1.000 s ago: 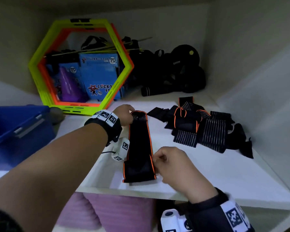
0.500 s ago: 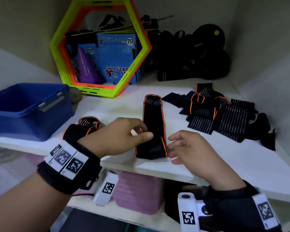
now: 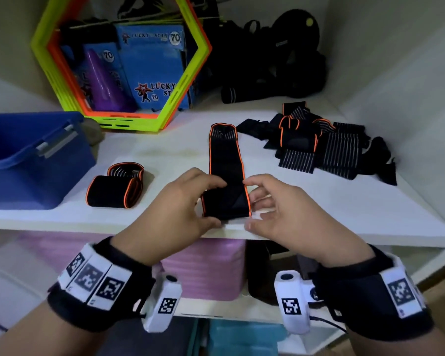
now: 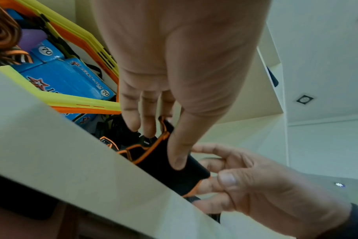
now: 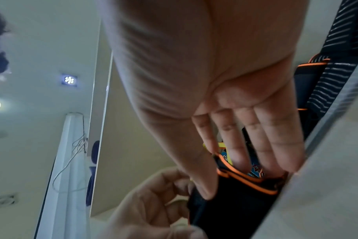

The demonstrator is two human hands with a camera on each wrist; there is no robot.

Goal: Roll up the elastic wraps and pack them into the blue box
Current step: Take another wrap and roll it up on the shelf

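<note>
One second ago the left hand (image 3: 183, 214) was at the far end of the long black stretchy wrap with orange edges (image 3: 226, 173), and the right hand (image 3: 290, 217) was a fist by its near end. Half a second ago both hands had come to the near end with fingers mostly straight. Now the left hand pinches the near end from the left side, thumb under and fingers on top. The right hand has moved in to the right edge; from the right wrist view its thumb seems to press the cloth, but that is blurry.
</note>
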